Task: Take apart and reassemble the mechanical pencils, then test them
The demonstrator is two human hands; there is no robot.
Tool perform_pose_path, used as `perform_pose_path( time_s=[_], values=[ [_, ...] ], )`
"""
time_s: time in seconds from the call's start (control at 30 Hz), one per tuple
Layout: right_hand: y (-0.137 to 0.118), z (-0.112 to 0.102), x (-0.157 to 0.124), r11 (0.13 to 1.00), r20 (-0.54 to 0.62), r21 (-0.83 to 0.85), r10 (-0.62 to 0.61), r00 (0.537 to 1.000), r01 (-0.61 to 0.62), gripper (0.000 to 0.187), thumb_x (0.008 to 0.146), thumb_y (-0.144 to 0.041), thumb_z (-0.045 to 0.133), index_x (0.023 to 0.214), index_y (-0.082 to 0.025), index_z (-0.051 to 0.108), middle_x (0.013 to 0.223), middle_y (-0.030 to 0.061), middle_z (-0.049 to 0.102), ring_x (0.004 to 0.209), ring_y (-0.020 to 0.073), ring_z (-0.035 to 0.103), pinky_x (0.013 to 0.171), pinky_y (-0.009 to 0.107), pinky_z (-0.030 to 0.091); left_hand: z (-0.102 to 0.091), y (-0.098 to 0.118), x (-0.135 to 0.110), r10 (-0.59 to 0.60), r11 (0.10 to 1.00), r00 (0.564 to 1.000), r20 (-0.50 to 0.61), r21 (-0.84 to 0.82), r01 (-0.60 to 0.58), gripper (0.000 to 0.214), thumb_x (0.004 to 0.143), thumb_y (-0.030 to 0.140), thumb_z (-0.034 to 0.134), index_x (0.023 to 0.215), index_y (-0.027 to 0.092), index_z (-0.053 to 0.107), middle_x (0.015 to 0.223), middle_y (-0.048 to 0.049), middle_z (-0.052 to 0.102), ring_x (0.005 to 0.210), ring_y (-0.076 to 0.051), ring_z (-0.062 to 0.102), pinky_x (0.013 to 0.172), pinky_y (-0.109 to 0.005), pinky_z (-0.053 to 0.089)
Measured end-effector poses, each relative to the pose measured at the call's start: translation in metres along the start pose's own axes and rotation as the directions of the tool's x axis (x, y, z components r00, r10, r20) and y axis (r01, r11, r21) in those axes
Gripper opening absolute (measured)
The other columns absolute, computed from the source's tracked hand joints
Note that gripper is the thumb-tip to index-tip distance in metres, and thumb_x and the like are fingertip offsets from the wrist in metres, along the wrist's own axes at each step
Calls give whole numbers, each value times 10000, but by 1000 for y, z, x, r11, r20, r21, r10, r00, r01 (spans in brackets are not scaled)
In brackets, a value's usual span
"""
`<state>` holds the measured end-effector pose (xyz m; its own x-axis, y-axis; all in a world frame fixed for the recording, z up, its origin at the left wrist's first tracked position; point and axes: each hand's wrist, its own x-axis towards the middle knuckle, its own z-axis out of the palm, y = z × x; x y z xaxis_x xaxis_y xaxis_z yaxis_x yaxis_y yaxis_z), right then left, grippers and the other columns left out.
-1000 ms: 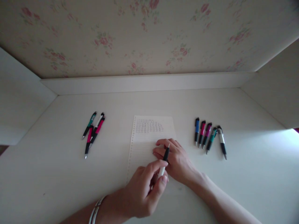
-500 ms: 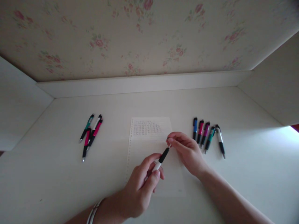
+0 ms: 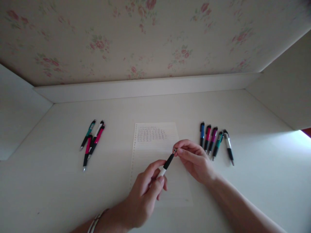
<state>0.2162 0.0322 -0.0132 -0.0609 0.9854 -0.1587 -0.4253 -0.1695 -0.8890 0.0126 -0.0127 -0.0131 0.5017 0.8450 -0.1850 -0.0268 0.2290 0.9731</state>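
Observation:
My left hand (image 3: 145, 194) is closed around the white barrel of a pen (image 3: 167, 162) with a black grip, its front end slanting up to the right. At that end, the thumb and fingers of my right hand (image 3: 194, 158) pinch the pen's small metallic tip (image 3: 175, 150). Fingertips partly cover the tip, so whether it is joined to the pen I cannot tell. Beneath both hands lies a sheet of lined paper (image 3: 155, 152), with rows of handwriting near its top and punched holes down the left edge.
On the left of the white desk (image 3: 60, 187) lies a loose group of pens (image 3: 98, 137) in green, white and pink. Several more pens (image 3: 213, 137), blue, pink, purple, green and white, form a row on the right. A floral-patterned wall (image 3: 145, 42) rises behind.
The fingers of my right hand have shifted slightly down at the pen's tip, with more dark metal showing there. My left hand still holds the pen; the view has moved slightly.

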Motion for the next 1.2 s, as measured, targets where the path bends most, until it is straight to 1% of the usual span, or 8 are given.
perform_pose_path(
  time_s=[0.1,0.23,0.43,0.6,0.87,1.03,1.1,1.2],
  values=[
    [-1,1,0,1000,24,15,13,1000,-13,156,743,-358,866,822,-257,777,764,-6,719,716,145,637,697,286,517,-1,-2,1,-7,1000,1000,5,16,7,431,1048,440,456,1403,198,495,811,-13,599,625,-114,481,583,-241,415],
    [-2,3,-1,999,55,34,21,998,-23,138,760,-342,858,837,-262,776,862,4,768,820,153,679,781,293,527,-2,-4,1,1,1000,1000,6,22,-1,430,1053,435,449,1410,199,479,817,-12,598,631,-116,482,586,-241,414],
    [-1,0,-2,999,44,10,30,999,-30,292,757,-335,863,1010,-265,737,844,15,779,791,169,708,772,316,557,0,-2,2,-16,999,1000,-7,35,16,404,1055,421,451,1384,194,503,818,-13,598,627,-116,485,584,-241,414],
    [-1,0,-3,999,32,-42,-25,999,26,249,767,-350,860,962,-255,737,854,27,787,789,161,716,756,298,577,1,0,3,-22,999,999,-24,39,23,400,1054,432,449,1373,201,515,821,-10,590,615,-110,483,575,-235,413],
    [3,-2,-5,997,46,-77,-25,999,28,215,788,-336,844,953,-246,738,857,28,781,782,157,709,739,288,569,1,4,3,-18,998,1000,-12,58,19,427,1053,467,434,1374,196,511,828,-9,570,613,-110,488,565,-238,406],
    [4,-2,-5,987,52,-158,-32,998,40,197,788,-373,841,912,-248,753,771,4,721,698,139,651,639,255,531,1,3,3,-16,997,1000,-12,77,16,418,1054,462,438,1372,201,512,817,1,554,608,-106,482,568,-240,401],
    [3,-1,-5,985,66,-166,-45,997,55,282,787,-445,827,989,-262,755,840,28,740,765,171,674,695,298,556,1,1,3,-13,997,1000,-19,71,15,417,1054,456,441,1378,202,507,821,0,553,606,-106,480,562,-239,398],
    [0,-1,-4,992,77,-103,-61,995,69,423,784,-495,813,1147,-299,720,1062,73,771,943,230,707,858,404,565,1,0,2,-24,998,999,-31,61,26,420,1054,453,445,1387,204,496,817,2,550,603,-108,474,555,-239,395]
  ],
)
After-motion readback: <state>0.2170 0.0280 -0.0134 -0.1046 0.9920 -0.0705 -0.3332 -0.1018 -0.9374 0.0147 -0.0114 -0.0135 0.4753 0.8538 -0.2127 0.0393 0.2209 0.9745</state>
